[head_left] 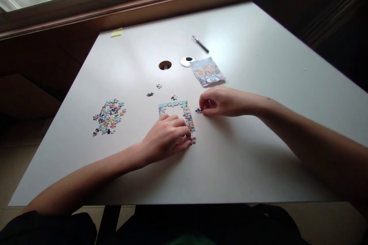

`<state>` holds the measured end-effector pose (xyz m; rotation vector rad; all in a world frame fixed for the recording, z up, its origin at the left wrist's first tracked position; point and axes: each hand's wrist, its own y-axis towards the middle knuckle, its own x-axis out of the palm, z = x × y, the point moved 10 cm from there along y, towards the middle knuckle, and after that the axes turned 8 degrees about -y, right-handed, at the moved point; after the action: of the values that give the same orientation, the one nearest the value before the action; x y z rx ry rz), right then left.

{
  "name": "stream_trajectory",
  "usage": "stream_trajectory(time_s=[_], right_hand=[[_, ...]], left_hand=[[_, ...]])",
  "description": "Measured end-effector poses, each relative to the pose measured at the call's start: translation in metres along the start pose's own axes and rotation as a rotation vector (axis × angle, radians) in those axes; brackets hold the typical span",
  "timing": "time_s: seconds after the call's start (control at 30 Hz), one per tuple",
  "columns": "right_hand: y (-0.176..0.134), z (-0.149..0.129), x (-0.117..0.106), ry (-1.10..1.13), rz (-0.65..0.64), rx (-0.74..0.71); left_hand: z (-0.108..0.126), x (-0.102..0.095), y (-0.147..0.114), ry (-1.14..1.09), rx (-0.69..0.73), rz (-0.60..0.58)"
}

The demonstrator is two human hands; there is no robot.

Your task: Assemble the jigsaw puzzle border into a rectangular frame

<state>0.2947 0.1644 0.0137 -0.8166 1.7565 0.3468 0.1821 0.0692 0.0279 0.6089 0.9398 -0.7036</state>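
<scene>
My left hand [169,138] reaches over the lower part of a partly joined jigsaw frame [188,118] and hides its lower left. Its thumb and fingers pinch a small puzzle piece [193,140] at the frame's lower right corner. Right of the frame, my right hand [218,100] has its fingertips closed on a dark puzzle piece [199,110] at the table surface. One loose piece [174,97] lies just above the frame's top edge, and two more, a dark piece [150,94] and a lighter piece [159,86], lie farther up to the left.
A heap of loose puzzle pieces [109,118] lies on the left of the white table [258,172]. Toward the back are a printed picture sheet [208,72], a round cover [186,61], a cable hole [165,65], a pen [200,43] and a yellow sticky note [116,32].
</scene>
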Motion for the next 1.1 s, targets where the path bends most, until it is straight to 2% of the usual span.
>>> stream_trajectory(time_s=[0.17,0.4,0.8,1.1], right_hand=[[-0.001,0.0,0.001,-0.007,-0.007,-0.002],[-0.002,-0.002,0.001,0.009,-0.003,-0.016],[-0.001,0.003,0.006,0.019,-0.035,0.0],[-0.001,0.009,0.012,-0.002,-0.049,-0.016]], left_hand=[[-0.002,0.001,0.001,-0.026,-0.022,-0.015],[0.005,0.004,-0.001,-0.026,0.025,-0.031],[0.041,0.018,-0.012,0.032,0.193,-0.158],[0.044,0.013,-0.013,0.043,0.221,-0.138]])
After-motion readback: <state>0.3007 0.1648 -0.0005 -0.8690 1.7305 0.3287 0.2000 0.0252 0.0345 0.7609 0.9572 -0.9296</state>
